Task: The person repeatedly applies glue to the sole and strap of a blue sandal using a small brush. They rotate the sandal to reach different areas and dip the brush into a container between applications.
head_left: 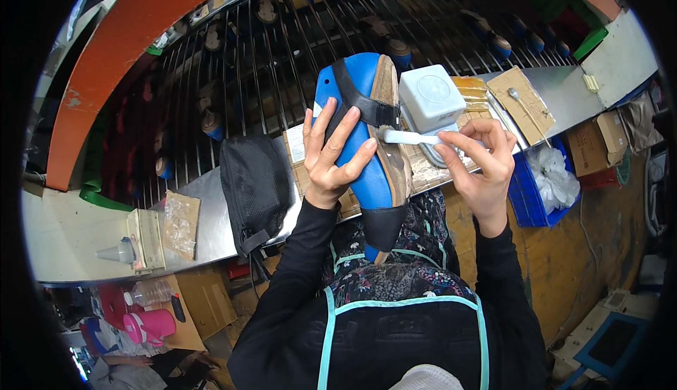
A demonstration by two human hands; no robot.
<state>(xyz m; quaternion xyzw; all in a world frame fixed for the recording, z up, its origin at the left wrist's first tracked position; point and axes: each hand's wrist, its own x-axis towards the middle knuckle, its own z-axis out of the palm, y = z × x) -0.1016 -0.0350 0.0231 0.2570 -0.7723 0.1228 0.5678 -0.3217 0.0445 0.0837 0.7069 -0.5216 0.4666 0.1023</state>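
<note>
A blue shoe last [374, 182] with a sandal upper on it leans across the bench edge in front of me. Black straps [384, 226] wrap its toe and heel areas, and a tan-brown sole side [385, 83] faces right. My left hand [326, 171] grips the last, fingers spread over its blue side. Pinched between the thumb and fingers of my right hand [488, 168] is a white-handled brush [412, 137]. Its bristles touch the sole edge near the middle. Just beyond the brush stands a pale square plastic container [431, 97].
A dark rod conveyor [282, 58] carrying several shoes on lasts runs behind the bench. On the left lies a black mesh bag [254, 192]. To the right are cardboard with a small brush [520, 101] and a blue crate [530, 203] of plastic bags. A pink bucket [149, 326] sits lower left.
</note>
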